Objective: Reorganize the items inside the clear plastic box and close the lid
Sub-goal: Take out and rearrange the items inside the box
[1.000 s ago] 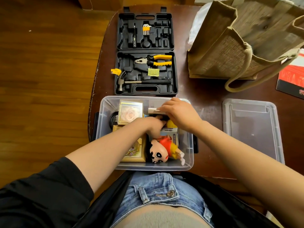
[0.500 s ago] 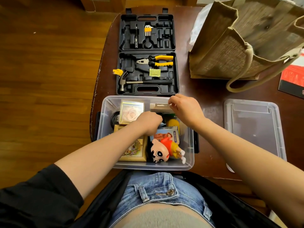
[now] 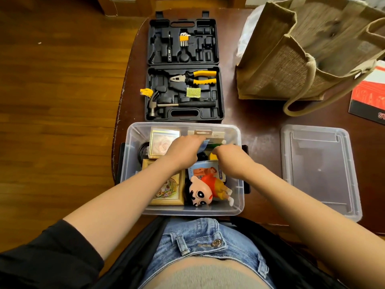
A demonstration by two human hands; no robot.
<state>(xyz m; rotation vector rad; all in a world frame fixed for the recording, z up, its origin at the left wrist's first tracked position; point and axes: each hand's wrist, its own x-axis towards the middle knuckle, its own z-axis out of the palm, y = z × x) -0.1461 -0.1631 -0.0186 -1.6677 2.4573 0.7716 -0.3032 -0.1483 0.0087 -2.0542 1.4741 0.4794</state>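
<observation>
I am reaching both hands into the one clear plastic box (image 3: 133, 163), which is sitting on the bench (image 3: 260, 122) with its long axis running left to right, just in front of the open tool case (image 3: 184, 67). My left hand (image 3: 183, 151) and right hand (image 3: 231, 157) are both deep among the items; I cannot tell what either grip is holding. One cartoon doll (image 3: 206, 189) is lying head toward me. One lid (image 3: 318, 170) is lying right of the box.

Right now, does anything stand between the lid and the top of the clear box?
Yes. Both hands, left and right, reach inside the clear box. The lid lies apart, beside it.
</observation>
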